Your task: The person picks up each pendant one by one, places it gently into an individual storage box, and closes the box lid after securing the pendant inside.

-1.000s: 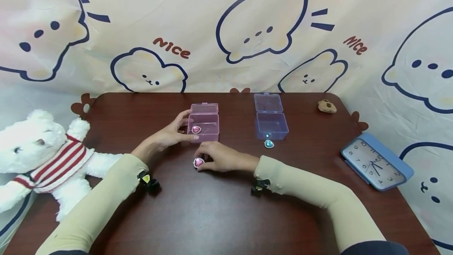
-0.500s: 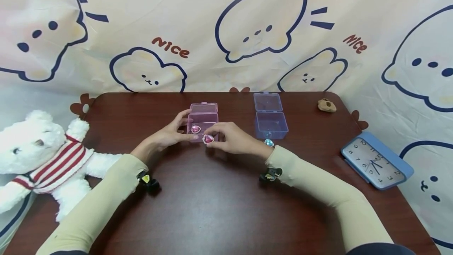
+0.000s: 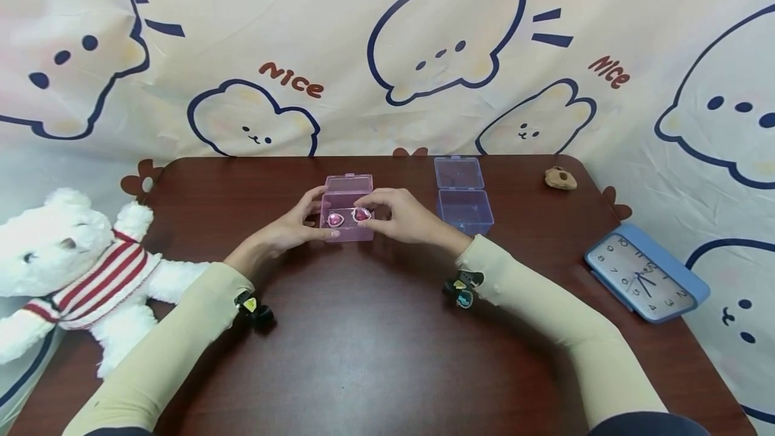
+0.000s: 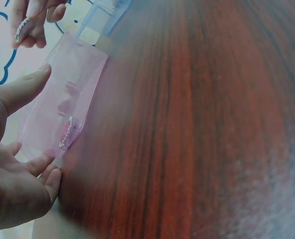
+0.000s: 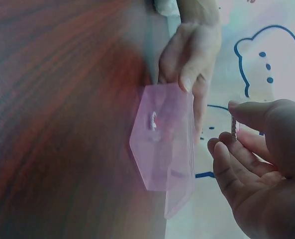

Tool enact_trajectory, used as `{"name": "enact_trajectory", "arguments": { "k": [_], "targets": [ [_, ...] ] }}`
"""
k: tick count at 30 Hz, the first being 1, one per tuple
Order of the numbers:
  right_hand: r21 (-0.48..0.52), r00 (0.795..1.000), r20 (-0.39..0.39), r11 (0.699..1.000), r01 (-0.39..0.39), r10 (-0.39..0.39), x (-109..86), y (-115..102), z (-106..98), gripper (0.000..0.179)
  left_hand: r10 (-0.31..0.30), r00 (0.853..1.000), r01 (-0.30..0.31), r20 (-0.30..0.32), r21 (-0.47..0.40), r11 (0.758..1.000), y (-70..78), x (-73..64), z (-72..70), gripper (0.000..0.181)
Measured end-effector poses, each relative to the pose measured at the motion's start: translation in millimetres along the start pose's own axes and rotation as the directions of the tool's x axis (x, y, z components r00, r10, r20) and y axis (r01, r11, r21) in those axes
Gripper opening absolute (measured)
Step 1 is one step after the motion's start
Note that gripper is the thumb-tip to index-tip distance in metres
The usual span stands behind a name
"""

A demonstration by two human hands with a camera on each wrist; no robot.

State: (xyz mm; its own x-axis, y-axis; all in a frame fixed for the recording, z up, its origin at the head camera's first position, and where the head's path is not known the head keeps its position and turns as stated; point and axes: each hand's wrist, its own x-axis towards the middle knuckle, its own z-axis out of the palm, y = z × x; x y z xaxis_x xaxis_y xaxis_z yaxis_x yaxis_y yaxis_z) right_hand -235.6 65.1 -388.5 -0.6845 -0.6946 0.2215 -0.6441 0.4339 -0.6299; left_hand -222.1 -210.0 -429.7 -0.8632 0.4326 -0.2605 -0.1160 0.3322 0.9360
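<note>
On the left of centre in the head view stands a clear pink box (image 3: 350,234) with its lid raised. My left hand (image 3: 292,226) grips its left end, thumb at the front and fingers round the side. One pink heart-shaped gem (image 3: 336,221) with a beaded rim lies inside. Another pink heart-shaped gem (image 3: 361,214) is pinched between the thumb and fingers of my right hand (image 3: 402,222). The right wrist view shows this held gem (image 5: 234,127) edge-on, above the box's opening. A teal gem (image 3: 464,299) appears against the right wrist camera; whether it hangs there is unclear.
A blue-violet clear box (image 3: 466,212) with a raised lid stands right of the pink one. A tan stone-like object (image 3: 560,178) sits at the far right corner, a blue clock (image 3: 646,274) at the right edge. A white teddy bear (image 3: 79,268) lies at left.
My right hand has lifted the pink gem from the table in front and carried it over the pink box. The teal gem has shifted towards me. My left hand stays put.
</note>
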Motion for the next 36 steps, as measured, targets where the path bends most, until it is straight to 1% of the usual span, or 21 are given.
{"name": "enact_trajectory", "arguments": {
  "k": [10,21,30,36],
  "targets": [
    [-0.027,0.998,-0.025,0.998,-0.058,0.057,9.0,15.8,-2.1,0.035,-0.012,1.000,0.012,0.003,0.003,1.000,1.6,-0.3,0.7,0.103],
    [-0.014,0.994,-0.014,0.994,-0.107,0.107,15.5,20.7,-0.4,0.036,-0.012,1.000,0.012,0.001,0.009,1.000,3.2,-0.8,-0.4,0.103],
    [-0.024,0.996,-0.009,0.996,-0.084,0.084,21.8,24.3,1.9,0.031,-0.015,1.000,0.015,0.000,0.002,1.000,2.0,-1.3,-0.8,0.102],
    [-0.016,0.995,0.018,0.995,-0.095,0.095,24.3,24.3,3.8,0.032,-0.018,1.000,0.018,0.001,0.002,1.000,2.1,-1.8,0.0,0.102]
  ]
}}
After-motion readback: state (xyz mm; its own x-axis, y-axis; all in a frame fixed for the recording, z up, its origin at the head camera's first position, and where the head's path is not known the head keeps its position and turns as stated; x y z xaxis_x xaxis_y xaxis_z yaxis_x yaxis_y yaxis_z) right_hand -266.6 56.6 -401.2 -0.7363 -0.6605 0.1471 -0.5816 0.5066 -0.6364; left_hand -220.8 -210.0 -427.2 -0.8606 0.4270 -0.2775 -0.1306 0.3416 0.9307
